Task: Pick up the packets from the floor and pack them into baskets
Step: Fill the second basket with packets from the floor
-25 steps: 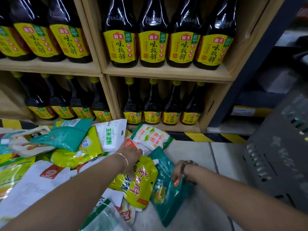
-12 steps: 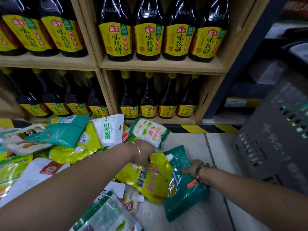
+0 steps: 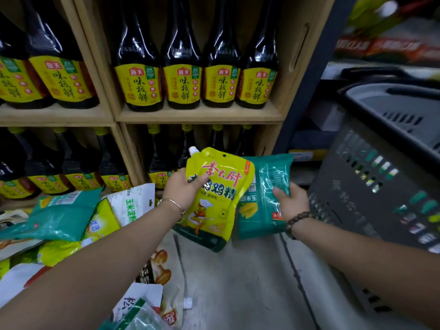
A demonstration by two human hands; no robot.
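My left hand (image 3: 182, 189) grips a yellow spouted pouch (image 3: 215, 198) with red lettering and holds it upright above the floor. Just to its right, my right hand (image 3: 291, 201) grips a teal packet (image 3: 264, 194), also lifted off the floor. The two packets overlap slightly at their edges. A grey plastic basket (image 3: 371, 177) stands at the right, close to my right hand, with several packets visible through its slots. More packets lie in a pile on the floor at the left, among them a teal one (image 3: 54, 215) and a white one (image 3: 133, 203).
Wooden shelves (image 3: 200, 114) with rows of dark soy sauce bottles (image 3: 182, 67) stand straight ahead. A brown-and-white packet (image 3: 159, 275) and others lie by my left forearm. Bare grey floor (image 3: 245, 289) stretches between my arms. A dark metal post (image 3: 316, 75) rises behind the basket.
Both hands have lifted their packets off the floor and raised them toward the right. The yellow pouch now stands upright, and the view has swung toward the basket.
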